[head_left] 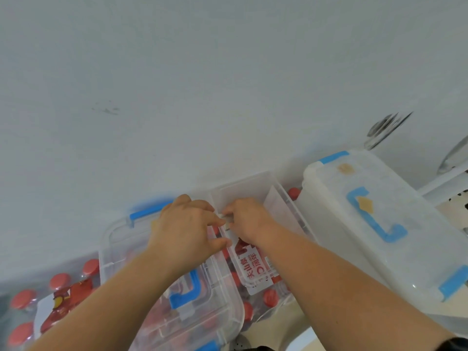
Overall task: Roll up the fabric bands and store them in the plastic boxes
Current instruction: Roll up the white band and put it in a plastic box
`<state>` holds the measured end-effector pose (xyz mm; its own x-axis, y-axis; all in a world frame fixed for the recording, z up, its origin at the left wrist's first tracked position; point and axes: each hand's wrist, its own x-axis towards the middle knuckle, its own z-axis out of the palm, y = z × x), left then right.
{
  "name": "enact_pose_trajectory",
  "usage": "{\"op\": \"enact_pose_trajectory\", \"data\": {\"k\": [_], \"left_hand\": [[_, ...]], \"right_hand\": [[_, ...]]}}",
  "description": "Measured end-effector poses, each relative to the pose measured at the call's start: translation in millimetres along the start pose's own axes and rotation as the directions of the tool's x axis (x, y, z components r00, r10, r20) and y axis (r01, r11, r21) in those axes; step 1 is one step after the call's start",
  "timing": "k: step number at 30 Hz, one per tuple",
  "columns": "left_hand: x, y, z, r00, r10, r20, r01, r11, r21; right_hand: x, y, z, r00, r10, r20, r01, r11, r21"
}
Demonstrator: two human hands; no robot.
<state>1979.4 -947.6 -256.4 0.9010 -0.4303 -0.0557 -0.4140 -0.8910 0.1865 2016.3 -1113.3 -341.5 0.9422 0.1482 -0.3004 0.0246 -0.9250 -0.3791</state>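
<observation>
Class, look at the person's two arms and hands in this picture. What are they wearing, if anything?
Both forearms are bare, with no sleeves in view. The left hand and right hand wear no gloves, and no rings show on the fingers. A dark edge, perhaps a band or sleeve, shows far up the right arm.

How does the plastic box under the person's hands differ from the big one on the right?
The open box has no lid on and looks clear, bottle caps showing through it; the right box is lidded, larger and milkier. Both hands, left hand and right hand, work over the open box; the right box is untouched.

Storeroom: stacked boxes [367, 224], bottled water [24, 298].
</observation>
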Motion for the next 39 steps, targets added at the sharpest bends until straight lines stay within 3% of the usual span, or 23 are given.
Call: {"op": "enact_pose_trajectory", "data": {"k": [8, 13, 21, 24, 27, 30, 34, 39], "left_hand": [[-3, 0, 1, 1.0, -0.01, 0.011, 0.011, 1.0, -0.009], [-3, 1, 2, 1.0, -0.017, 0.018, 0.017, 1.0, -0.007], [-5, 4, 2, 0.999, -0.034, 0.02, 0.034, 0.999, -0.023], [-5, 2, 2, 0.999, -0.038, 0.02, 0.038, 0.999, -0.021], [-4, 3, 3, 0.999, -0.047, 0.019, 0.047, 0.999, -0.015], [-4, 5, 2, 0.999, -0.038, 0.026, 0.038, 0.999, -0.013], [-4, 7, 0, 0.999, -0.031, 0.034, 0.031, 0.999, -0.012], [-3, 6, 0, 0.999, -0.033, 0.025, 0.034, 0.999, -0.011]], "right_hand": [[-3, 3, 2, 0.995, 0.031, -0.095, -0.035, 0.999, -0.036], [-2, 0, 1, 0.974, 0.149, -0.172, -0.146, 0.989, 0.028], [-13, 7, -8, 0.94, 0.336, -0.064, -0.322, 0.932, 0.169], [-5, 9, -8, 0.915, 0.404, 0.014, -0.39, 0.871, 0.3], [-1, 11, -11, 0.877, 0.459, 0.14, -0.453, 0.697, 0.555], [-1, 11, -8, 0.844, 0.481, 0.236, -0.502, 0.555, 0.664], [1, 14, -6, 0.855, 0.454, 0.25, -0.499, 0.591, 0.634], [-3, 13, -12, 0.837, 0.458, 0.3, -0.521, 0.497, 0.694]]}}
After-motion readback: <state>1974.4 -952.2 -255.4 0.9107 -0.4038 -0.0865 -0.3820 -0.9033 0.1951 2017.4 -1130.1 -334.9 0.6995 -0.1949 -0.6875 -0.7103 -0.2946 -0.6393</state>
